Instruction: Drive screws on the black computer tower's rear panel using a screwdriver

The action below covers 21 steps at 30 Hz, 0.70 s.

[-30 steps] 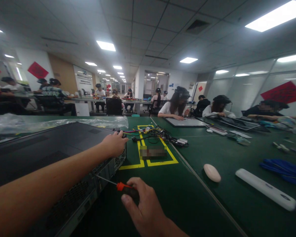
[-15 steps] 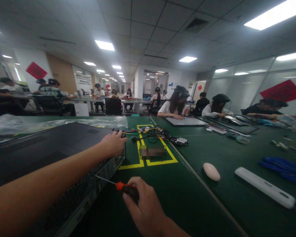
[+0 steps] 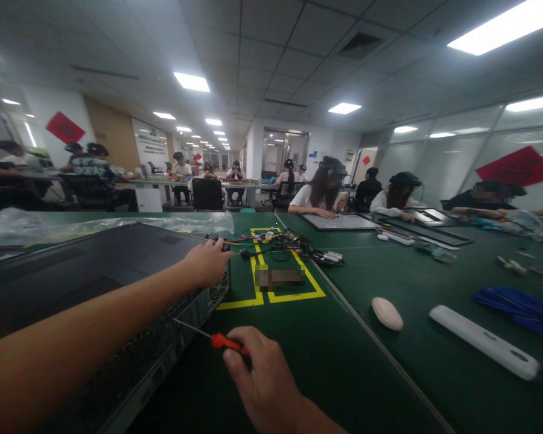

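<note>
A dark computer case (image 3: 117, 271) lies on its side at the left. My left hand (image 3: 207, 263) rests on its top near the far right corner, fingers stretched out over the edge. My right hand (image 3: 266, 374) is closed around the handle of an orange and black screwdriver (image 3: 221, 342). The shaft points left, its tip meeting the case's rear panel, which has vents and ports. The exact spot at the tip is too small to make out. My left forearm crosses over the case and hides part of it.
Beyond the case lies a bundle of cables (image 3: 294, 242). To the right on the green table (image 3: 344, 374) are a pale computer mouse (image 3: 387, 314), a white power strip (image 3: 484, 342) and a blue coiled cable (image 3: 520, 307). Plastic wrap (image 3: 194, 223) lies behind the case. Several people work across the table.
The screwdriver handle has turned in my right hand, so more orange shows. My left hand stays in place on the case. Across the table, a co-worker's hand and a dark frame have shifted slightly.
</note>
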### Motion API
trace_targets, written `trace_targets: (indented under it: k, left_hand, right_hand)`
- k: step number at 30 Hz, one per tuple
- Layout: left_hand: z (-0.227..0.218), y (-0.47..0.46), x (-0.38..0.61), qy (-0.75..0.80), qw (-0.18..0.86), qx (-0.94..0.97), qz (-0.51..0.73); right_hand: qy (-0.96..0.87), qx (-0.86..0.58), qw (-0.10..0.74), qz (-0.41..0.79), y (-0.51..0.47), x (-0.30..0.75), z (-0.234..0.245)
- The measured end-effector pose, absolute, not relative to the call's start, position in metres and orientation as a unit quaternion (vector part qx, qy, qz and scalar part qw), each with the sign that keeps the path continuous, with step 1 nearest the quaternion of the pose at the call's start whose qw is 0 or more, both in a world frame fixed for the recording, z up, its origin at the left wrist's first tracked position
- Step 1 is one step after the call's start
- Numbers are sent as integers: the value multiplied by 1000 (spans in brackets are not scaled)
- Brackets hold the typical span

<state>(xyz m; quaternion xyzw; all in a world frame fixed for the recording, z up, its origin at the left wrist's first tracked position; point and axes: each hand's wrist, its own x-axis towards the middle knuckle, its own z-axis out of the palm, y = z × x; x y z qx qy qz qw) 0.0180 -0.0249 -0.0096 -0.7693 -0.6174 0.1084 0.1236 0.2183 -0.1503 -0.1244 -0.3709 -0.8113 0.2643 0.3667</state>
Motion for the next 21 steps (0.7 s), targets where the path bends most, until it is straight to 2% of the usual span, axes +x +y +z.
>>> trace_targets:
  k: [21]
  left_hand:
    - [-6,-29,20,-617,120,-770,111]
  right_hand:
    - [-811,-386,350,266,-152,217,-121]
